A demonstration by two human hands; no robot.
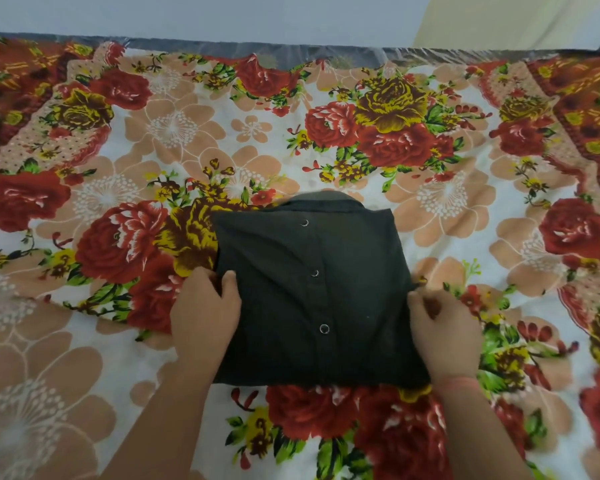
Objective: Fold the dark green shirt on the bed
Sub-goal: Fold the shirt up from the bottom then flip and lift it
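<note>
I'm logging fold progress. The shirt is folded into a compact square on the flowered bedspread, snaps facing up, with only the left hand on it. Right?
Not quite. The head view shows both hands on the shirt: the left hand at its left edge, the right hand at its right edge. The rest holds: folded square, snaps up, flowered bedspread.

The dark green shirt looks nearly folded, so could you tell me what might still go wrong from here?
The left hand and right hand grip only the side edges of the dark green shirt, so lifting it could let the middle sag and the folds open. The floral bedsheet is rumpled, so sliding the shirt may drag it askew.
</note>
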